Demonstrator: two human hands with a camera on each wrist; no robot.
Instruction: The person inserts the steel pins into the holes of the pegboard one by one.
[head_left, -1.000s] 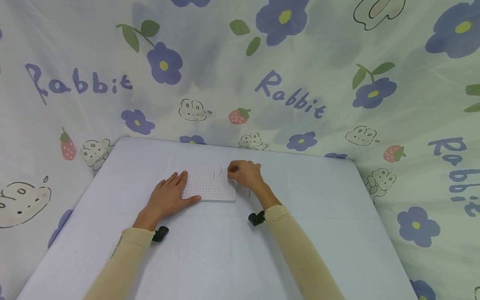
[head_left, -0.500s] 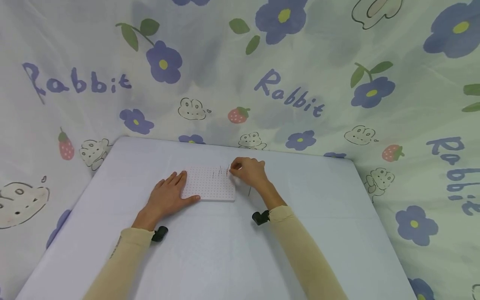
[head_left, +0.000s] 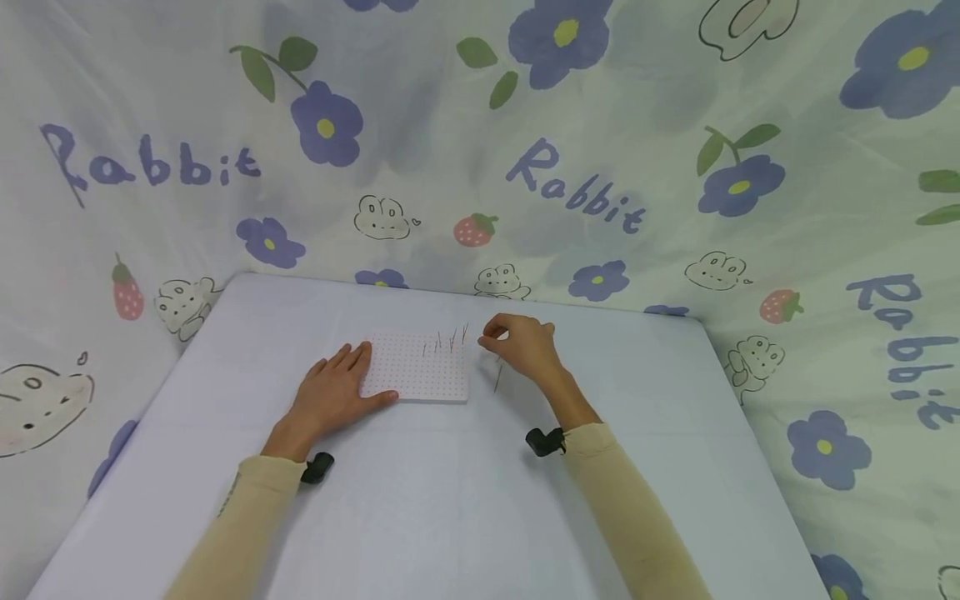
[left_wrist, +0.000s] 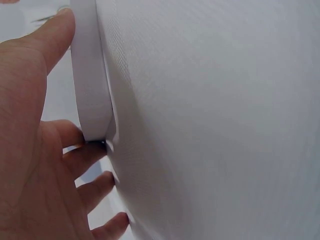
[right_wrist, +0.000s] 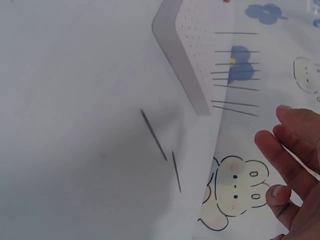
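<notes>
A white block (head_left: 412, 375) dotted with rows of small holes lies on the table. Several thin metal pins (right_wrist: 236, 78) stand in two rows near its far right edge. Fingers spread and fairly straight, my left hand (head_left: 333, 396) braces the block, its thumb on the near edge and its index finger at the left side. My right hand (head_left: 527, 346) hovers just right of the block, apart from the pins. In the right wrist view its fingers are loosely bent with nothing between them. Two loose pins (right_wrist: 154, 135) lie on the table beside the block, beneath that hand.
The white-covered table (head_left: 420, 517) stretches around the block. Behind it hangs a patterned curtain (head_left: 435, 150) with flowers and rabbits. A small black camera sits on each wrist, the left camera (head_left: 318, 467) and the right camera (head_left: 545, 442).
My right hand has drawn away rightward from the block's far right corner, leaving more pins visible standing there. My left hand has kept its place.
</notes>
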